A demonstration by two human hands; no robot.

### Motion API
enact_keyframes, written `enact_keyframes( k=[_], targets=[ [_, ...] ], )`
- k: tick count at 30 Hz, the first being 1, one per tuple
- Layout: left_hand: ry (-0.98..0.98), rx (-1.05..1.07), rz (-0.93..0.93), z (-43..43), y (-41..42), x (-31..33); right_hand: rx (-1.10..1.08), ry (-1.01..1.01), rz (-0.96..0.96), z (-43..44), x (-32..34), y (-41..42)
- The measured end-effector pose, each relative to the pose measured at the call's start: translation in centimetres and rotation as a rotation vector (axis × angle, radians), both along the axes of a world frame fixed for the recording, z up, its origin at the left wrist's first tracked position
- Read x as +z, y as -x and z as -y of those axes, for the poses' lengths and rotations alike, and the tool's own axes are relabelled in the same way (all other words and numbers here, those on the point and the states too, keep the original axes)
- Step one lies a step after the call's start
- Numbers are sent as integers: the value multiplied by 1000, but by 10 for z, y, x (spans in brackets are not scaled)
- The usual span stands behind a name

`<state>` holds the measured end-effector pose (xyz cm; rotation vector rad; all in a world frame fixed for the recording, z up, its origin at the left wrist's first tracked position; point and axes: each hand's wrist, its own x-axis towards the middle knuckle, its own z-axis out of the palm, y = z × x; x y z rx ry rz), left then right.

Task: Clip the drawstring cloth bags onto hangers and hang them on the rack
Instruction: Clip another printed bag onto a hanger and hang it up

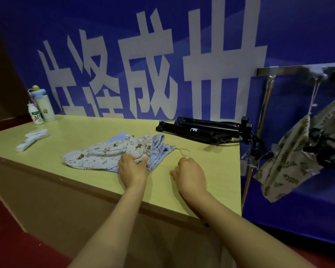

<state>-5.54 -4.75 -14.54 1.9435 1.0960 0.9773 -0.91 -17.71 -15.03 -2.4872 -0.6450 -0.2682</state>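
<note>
Two bare forearms are stretched over the near edge of a pale yellow-green laminate counter [85,132]. The left hand [132,169] is set on the gathered mouth of a limp white cotton drawstring bag [97,157], printed with small animals, and its fingers [142,161] are curled round that bunched neck. The right hand [190,175] is held just beside it, knuckles up and fingers tucked under. Whether the thin cord loop [184,151] lying just beyond it is pinched cannot be told.

The white bag is spread across a pale blue cloth bag [161,151], which lies flat beneath it near the middle of the counter. Further back, a bundle of black bars with wire hooks [201,130] is laid near the right end; these are taken to be clip hangers, though this is not certain. At the right, a chrome metal rack [265,105] is seen, with a beige leaf-printed cloth bag [290,155] hung from it on a black clip hanger [317,144].

The white bag is judged light, soft and floppy, so it would sag from any single point. It is best taken along the doubled hem at the mouth, where clips can bite and the cord can be kept from trailing.
</note>
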Motion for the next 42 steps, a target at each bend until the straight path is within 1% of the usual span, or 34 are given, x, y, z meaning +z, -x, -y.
enact_keyframes(
  k=[2,6,8,13,14,16,18,19,21,23,25,27,28,31,32,34,35,36,37,39,40,42],
  targets=[
    [-27,1,-76,-3,-4,-2,-2,28,5,0,-1,-1],
    [-82,-40,-218,-4,-7,-3,-38,19,1,-2,-2,-4],
    [-81,-44,-205,-4,-7,-3,-47,18,19,-3,-3,-4],
    [51,-68,83,0,2,0,-27,58,76,-4,-3,-2],
    [75,-76,161,1,4,0,-27,60,78,-5,-3,-3],
    [136,-68,378,3,9,3,-24,47,76,-7,-3,-3],
    [205,-13,587,2,15,7,-32,16,66,-7,-2,-4],
    [232,-4,634,1,17,7,-31,2,58,-6,-2,-4],
    [265,-71,602,-2,17,4,-17,0,46,-5,-2,-4],
    [293,-227,517,-4,15,1,8,-33,17,-4,-1,-5],
    [333,-351,456,0,16,2,24,-127,-24,-2,0,-6],
    [340,-349,439,7,20,6,29,-243,-76,0,2,-7],
    [287,-289,429,11,20,8,30,-305,-101,1,4,-6],
    [6,-44,324,16,19,9,34,-443,-154,1,3,-6],
    [-88,-33,250,15,17,8,35,-466,-166,1,3,-6],
    [-282,-78,6,11,10,4,38,-492,-181,0,2,-7],
    [-324,-93,-94,7,5,0,41,-500,-187,0,2,-6],
    [-299,-91,-153,3,2,-2,45,-505,-191,0,2,-7],
    [-228,-83,-169,-1,-1,-3,50,-507,-192,0,2,-7],
    [-82,-70,-107,-8,-6,-3,59,-499,-181,0,2,-7],
    [-52,-68,-59,-9,-6,-4,63,-494,-171,1,2,-7],
    [-58,-66,19,-8,-2,-1,80,-505,-147,2,4,-5]
  ],
)
